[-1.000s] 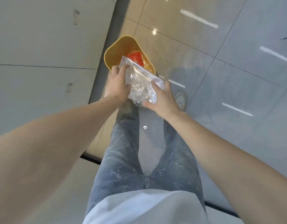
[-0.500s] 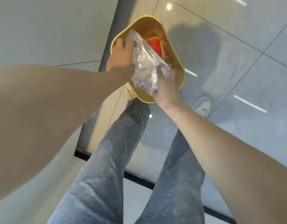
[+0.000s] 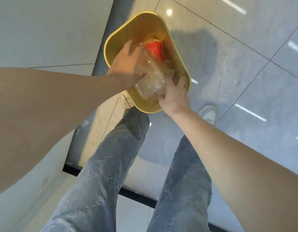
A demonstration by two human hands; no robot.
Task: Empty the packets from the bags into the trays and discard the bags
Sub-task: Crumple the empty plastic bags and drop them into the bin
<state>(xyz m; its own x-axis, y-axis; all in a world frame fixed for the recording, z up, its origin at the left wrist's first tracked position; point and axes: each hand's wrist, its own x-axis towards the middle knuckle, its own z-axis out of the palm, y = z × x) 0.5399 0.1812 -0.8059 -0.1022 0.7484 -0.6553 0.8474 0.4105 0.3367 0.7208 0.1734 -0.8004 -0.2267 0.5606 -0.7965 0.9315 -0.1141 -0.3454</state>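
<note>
Bag (image 3: pixel 151 82) of clear, crinkly plastic sits down inside the yellow bin (image 3: pixel 128 32), light, soft and slippery, best pinched at an edge, with the left hand (image 3: pixel 126 64) and right hand (image 3: pixel 173 96) touching it, fingers spread wide.

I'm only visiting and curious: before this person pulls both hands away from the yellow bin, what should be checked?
1. Clear plastic bag inside the yellow bin: ok, it lies within the rim.
2. Left hand free of the bag: ok, fingers straight, only touching it.
3. Right hand free: cannot tell, its thumb sits against the bag's near end.
4. Bag emptied of packets: cannot tell, the plastic is crumpled.
5. Room in the bin: ok, a red carton lies deeper.
</note>
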